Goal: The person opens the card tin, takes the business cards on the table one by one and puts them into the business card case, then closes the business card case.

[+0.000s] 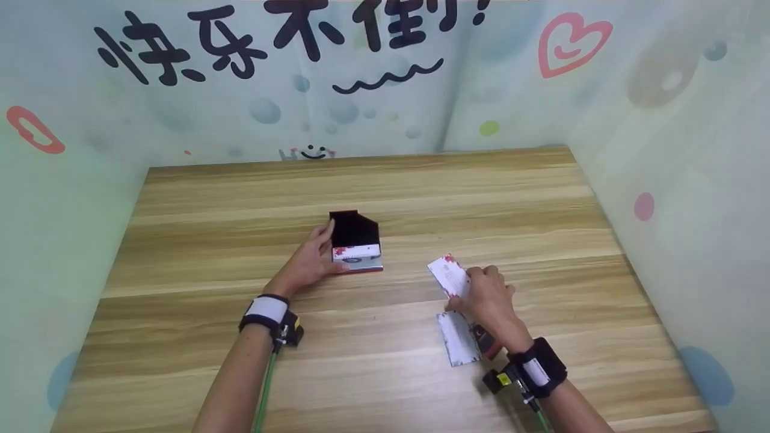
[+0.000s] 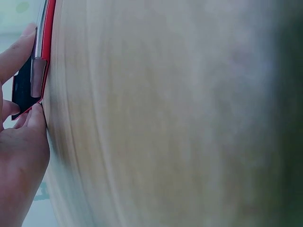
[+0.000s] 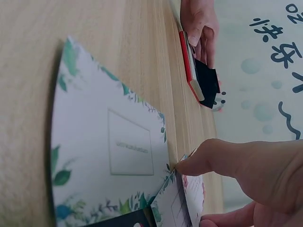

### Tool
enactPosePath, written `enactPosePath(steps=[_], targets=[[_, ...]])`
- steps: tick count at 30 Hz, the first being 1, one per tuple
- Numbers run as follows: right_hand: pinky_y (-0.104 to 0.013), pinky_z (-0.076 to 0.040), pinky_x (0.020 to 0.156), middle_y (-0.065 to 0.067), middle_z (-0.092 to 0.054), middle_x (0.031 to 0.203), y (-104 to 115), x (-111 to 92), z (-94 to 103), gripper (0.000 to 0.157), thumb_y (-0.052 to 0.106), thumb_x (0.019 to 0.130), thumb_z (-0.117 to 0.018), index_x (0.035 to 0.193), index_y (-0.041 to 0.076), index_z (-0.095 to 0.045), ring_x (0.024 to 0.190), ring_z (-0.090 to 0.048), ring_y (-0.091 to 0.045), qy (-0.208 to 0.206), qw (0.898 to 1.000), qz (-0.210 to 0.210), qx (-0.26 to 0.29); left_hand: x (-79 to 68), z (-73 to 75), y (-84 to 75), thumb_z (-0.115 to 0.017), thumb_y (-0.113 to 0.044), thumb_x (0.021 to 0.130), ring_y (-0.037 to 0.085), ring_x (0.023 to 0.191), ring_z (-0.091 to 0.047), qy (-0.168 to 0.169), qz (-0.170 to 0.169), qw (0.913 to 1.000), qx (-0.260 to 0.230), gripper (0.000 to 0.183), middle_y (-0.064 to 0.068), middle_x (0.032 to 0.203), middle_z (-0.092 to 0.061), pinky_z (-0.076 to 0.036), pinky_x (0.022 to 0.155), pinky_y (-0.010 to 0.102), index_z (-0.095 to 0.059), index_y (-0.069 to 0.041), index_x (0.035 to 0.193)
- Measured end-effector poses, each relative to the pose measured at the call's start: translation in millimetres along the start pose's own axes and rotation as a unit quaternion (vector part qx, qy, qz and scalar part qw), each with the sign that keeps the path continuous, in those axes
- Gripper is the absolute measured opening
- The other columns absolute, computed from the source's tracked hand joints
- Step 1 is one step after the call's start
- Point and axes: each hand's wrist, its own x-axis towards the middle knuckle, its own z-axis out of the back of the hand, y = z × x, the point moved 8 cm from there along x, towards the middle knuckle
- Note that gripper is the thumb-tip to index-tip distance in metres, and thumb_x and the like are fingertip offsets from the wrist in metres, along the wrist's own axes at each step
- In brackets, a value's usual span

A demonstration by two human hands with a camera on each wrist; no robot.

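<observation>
The right hand (image 1: 490,300) pinches a card with red flowers (image 1: 448,273) between thumb and fingers. Just on the near side of that pinch lies a leafy card (image 1: 458,343), and a red and black thing (image 1: 489,345) peeks out by the wrist (too hidden to name). Left of the pinch, the left hand (image 1: 307,261) grips one side of a black case (image 1: 355,228). Wood table (image 1: 379,361) runs between the hands; its back edge and the wall (image 1: 385,129) are well beyond both.
</observation>
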Motion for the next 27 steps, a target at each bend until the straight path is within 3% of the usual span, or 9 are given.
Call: enactPosePath(steps=[5,12,18,27], targets=[[-0.054,-0.044,0.092,-0.028,-0.052,0.125,1,1,1.1,0.076,0.024,0.067,-0.088,0.131,-0.007,-0.06,0.107,-0.054,-0.04,-0.009,1.0,0.009,0.019,-1.6,2.1,-4.9,-0.079,-0.018,0.085,0.037,0.153,-0.021,0.0,0.0,1.0,-0.001,0.106,0.021,0.167,-0.002,-0.024,0.127,0.041,-0.004,-0.012,0.161],[-0.046,-0.055,0.082,-0.026,-0.056,0.12,2,4,1.4,0.074,0.019,0.065,-0.089,0.13,-0.006,-0.062,0.099,-0.057,-0.035,-0.018,0.999,0.031,0.022,-0.5,1.7,-1.6,-0.079,-0.019,0.085,0.037,0.153,-0.023,0.001,0.005,1.0,0.003,0.107,0.02,0.167,-0.002,-0.027,0.125,0.039,-0.004,-0.014,0.161],[-0.049,-0.055,0.086,-0.027,-0.056,0.122,8,10,8.3,0.072,0.013,0.063,-0.088,0.129,-0.002,-0.064,0.103,-0.057,-0.037,-0.038,0.997,0.054,0.043,0.3,0.8,-2.3,-0.079,-0.016,0.084,0.038,0.152,-0.023,0.0,0.005,1.0,-0.006,0.108,0.019,0.167,-0.003,-0.029,0.124,0.039,-0.003,-0.014,0.161],[-0.051,-0.052,0.091,-0.026,-0.058,0.12,27,22,19.6,0.063,0.014,0.072,-0.084,0.13,-0.001,-0.063,0.109,-0.057,-0.041,-0.078,0.986,0.142,0.025,1.2,-1.1,-1.1,-0.08,-0.014,0.084,0.034,0.154,-0.019,-0.001,-0.006,0.9996,-0.027,0.108,0.019,0.167,-0.003,-0.024,0.126,0.038,-0.005,-0.012,0.161]])
